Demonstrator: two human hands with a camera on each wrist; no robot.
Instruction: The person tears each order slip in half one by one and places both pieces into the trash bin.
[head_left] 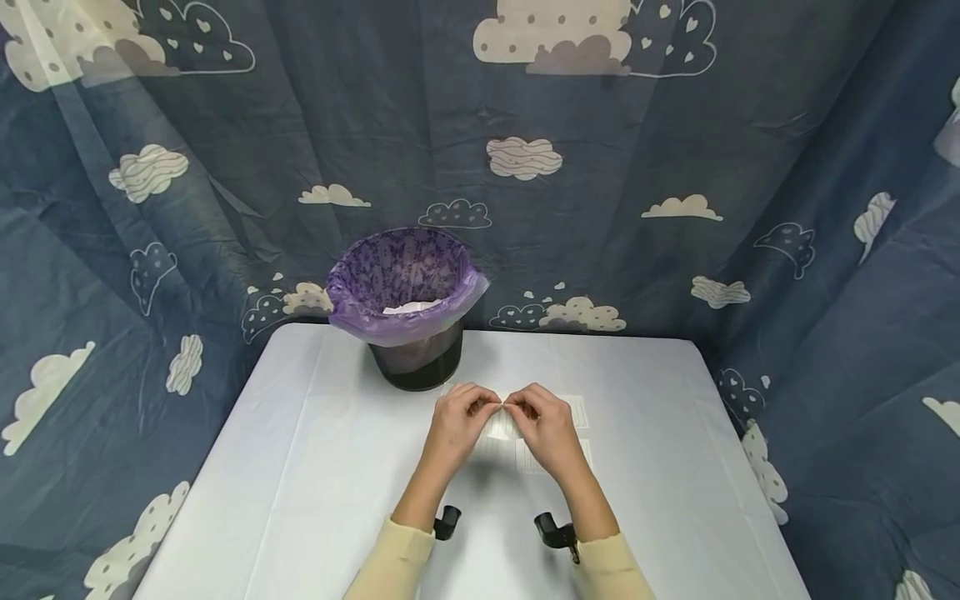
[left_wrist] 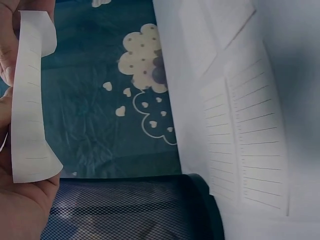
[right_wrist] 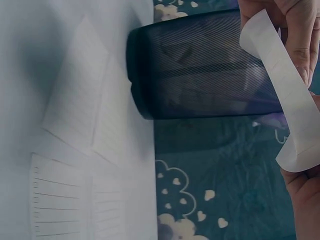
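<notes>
Both hands meet fingertip to fingertip over the table, low in the middle of the head view. Between them, thumb and fingers of the left hand (head_left: 462,417) and the right hand (head_left: 545,425) pinch a small white paper strip. In the left wrist view the strip (left_wrist: 29,100) shows short printed lines and a curl at each end. Its plainer side (right_wrist: 290,90) faces the right wrist camera. Below the hands lie several white paper sheets ruled with lines, among them a sheet (head_left: 579,411) and another sheet (left_wrist: 260,135), partly hidden by the hands in the head view.
A black mesh bin (head_left: 420,362) with a purple bag (head_left: 360,312) over its rim stands at the table's back left, white paper inside. A white cloth covers the table (head_left: 300,483). Dark blue cloud-patterned curtains (head_left: 405,125) hang behind and at both sides.
</notes>
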